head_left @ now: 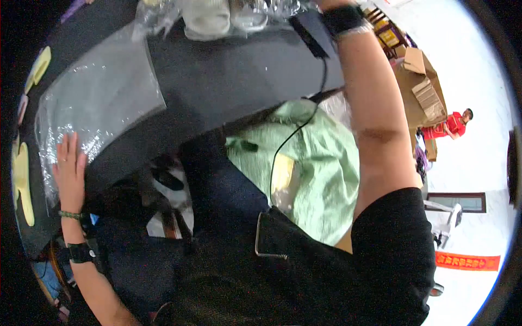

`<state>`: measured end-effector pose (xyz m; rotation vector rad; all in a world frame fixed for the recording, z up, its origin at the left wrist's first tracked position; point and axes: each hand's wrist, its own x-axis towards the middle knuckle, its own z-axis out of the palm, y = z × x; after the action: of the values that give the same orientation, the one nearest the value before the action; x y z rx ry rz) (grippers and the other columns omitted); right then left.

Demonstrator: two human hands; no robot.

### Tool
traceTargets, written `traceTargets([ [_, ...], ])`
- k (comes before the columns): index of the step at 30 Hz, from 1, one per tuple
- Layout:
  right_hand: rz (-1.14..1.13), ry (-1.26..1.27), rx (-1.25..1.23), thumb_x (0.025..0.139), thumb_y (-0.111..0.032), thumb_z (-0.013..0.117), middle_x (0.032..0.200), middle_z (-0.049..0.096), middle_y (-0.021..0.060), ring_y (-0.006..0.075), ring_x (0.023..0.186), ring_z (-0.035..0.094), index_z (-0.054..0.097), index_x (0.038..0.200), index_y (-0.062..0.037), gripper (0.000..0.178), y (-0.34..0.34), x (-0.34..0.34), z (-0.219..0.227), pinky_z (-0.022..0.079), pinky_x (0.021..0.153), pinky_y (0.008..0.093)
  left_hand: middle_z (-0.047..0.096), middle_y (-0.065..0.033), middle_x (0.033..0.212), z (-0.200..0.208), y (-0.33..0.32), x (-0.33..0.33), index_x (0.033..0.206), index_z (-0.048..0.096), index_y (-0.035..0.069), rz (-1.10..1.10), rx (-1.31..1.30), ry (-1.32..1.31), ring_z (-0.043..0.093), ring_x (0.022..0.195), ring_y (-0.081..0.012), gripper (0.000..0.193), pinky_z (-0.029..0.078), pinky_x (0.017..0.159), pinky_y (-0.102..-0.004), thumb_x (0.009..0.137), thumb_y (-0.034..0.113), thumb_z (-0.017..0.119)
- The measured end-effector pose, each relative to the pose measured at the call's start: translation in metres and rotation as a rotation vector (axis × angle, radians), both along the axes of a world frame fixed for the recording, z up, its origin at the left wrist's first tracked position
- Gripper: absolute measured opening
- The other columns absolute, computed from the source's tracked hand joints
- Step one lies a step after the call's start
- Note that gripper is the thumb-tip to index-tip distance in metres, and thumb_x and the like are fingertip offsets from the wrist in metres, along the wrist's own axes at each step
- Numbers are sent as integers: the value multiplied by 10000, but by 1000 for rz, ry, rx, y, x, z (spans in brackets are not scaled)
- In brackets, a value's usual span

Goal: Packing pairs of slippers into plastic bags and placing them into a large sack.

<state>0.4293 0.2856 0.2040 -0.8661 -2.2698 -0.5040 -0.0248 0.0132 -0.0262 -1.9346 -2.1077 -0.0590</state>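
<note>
Running lengthwise near-to-far, clear plastic sheet (117, 89) has left hand (70, 171) flat, fingers extended, on its near end; right hand (330, 4), grip can't tell, well to its right.

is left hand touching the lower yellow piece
Apart: the head view shows dark tabletop and clear plastic between the left hand and the lower yellow piece.

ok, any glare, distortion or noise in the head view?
Head view: glare speckles the clear plastic at the left hand; the dark table looks bowed by the fisheye, and the corners go black; the white wall looks nearly blown out; the black shirt looks grainy.
</note>
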Motion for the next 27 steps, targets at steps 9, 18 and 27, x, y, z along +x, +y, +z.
traceTargets([
  [9,279,-70,-1784,922,-129,532,923,682,73,170,886,653,640,995,-9,177,-135,154,-213,531,794,311,305,-50,1540,-24,10,-20,1470,361,232,-78,2,129,276,1417,-277,475,245,1117,-451,1019,378,337],
  [18,-186,1152,-2456,782,-75,678,894,675,135,234,744,679,660,845,47,139,-248,285,-570,552,653,358,326,-67,1526,-1,-3,-21,1461,375,180,-197,17,132,278,1418,-243,468,235,1154,-390,1024,342,328],
  [27,-896,139,-947,690,-314,786,1113,601,313,456,1000,606,163,1408,24,1009,-68,362,-485,511,839,476,315,-92,1529,-2,-2,-21,1464,366,160,-193,1,-35,266,1423,-256,487,223,1158,-385,1021,355,309],
])
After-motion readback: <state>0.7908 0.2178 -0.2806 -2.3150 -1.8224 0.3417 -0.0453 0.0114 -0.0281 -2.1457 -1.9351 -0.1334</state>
